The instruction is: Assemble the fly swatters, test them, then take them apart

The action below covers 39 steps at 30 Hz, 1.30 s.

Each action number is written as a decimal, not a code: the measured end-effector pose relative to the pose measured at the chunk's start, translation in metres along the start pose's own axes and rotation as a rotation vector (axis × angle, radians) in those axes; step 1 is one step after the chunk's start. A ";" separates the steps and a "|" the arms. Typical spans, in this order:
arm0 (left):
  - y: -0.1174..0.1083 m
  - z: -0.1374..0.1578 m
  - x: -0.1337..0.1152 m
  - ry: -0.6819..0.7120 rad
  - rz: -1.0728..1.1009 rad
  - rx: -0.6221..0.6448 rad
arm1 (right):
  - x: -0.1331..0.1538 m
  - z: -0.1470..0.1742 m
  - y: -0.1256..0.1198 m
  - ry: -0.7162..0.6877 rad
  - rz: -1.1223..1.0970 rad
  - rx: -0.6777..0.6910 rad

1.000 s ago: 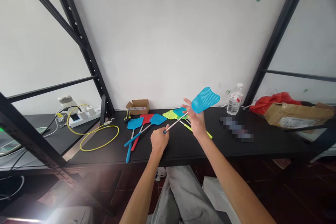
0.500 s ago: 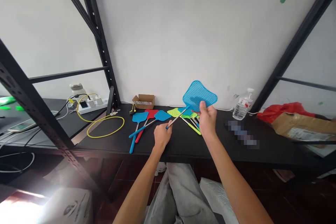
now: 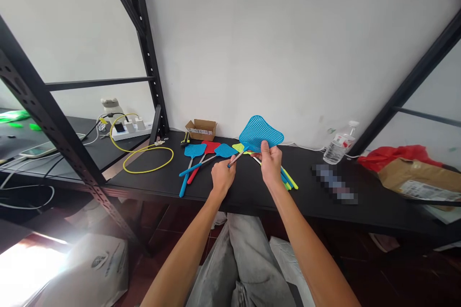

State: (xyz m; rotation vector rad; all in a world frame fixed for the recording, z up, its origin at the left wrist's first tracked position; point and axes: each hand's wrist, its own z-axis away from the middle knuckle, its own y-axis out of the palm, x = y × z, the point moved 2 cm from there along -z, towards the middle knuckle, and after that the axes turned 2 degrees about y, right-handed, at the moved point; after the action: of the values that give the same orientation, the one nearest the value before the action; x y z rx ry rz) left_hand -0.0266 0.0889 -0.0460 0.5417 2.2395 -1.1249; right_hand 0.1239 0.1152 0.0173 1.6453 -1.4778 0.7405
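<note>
Both of my hands hold one blue fly swatter (image 3: 257,130) above the black shelf. My left hand (image 3: 223,176) is closed round its handle, just below the thin metal rod. At the lower right of its mesh head, my right hand (image 3: 272,160) pinches the edge, thumb in front. To the left lie two more blue swatters, one with its head at the back (image 3: 195,150) and one slanted (image 3: 225,150), with a red swatter (image 3: 211,147) between them. Behind my right hand, several green and blue handles (image 3: 289,180) stick out; their heads are mostly hidden.
A small open cardboard box (image 3: 202,130) stands by the wall. Left are a coiled yellow cable (image 3: 148,171) and a white power strip (image 3: 132,132). On the right are a water bottle (image 3: 338,146), a blurred-out object (image 3: 334,184) and a brown package (image 3: 418,180). Black metal posts frame the shelf.
The held swatter and my right hand have moved left and closer to my left hand. The swatter's head now hides more of the pile behind. The camera view has shifted slightly.
</note>
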 end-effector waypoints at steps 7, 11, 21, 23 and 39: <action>-0.003 -0.001 0.001 0.021 0.089 -0.059 | -0.005 0.006 0.020 0.094 -0.017 0.196; -0.004 -0.002 0.000 0.053 0.169 -0.059 | -0.017 0.027 0.036 0.119 -0.004 0.404; 0.001 0.004 -0.015 0.239 0.002 0.165 | -0.014 -0.040 -0.031 0.159 0.249 0.059; 0.003 0.006 -0.016 0.267 -0.023 0.200 | -0.012 -0.054 -0.053 0.154 0.438 0.019; 0.008 0.005 -0.011 0.240 -0.172 0.196 | -0.042 -0.075 -0.064 0.263 1.387 0.297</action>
State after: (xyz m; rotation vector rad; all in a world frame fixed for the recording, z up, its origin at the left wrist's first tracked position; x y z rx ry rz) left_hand -0.0120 0.0881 -0.0467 0.5996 2.4318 -1.4451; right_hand 0.1862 0.2014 0.0106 0.4025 -2.2627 1.8597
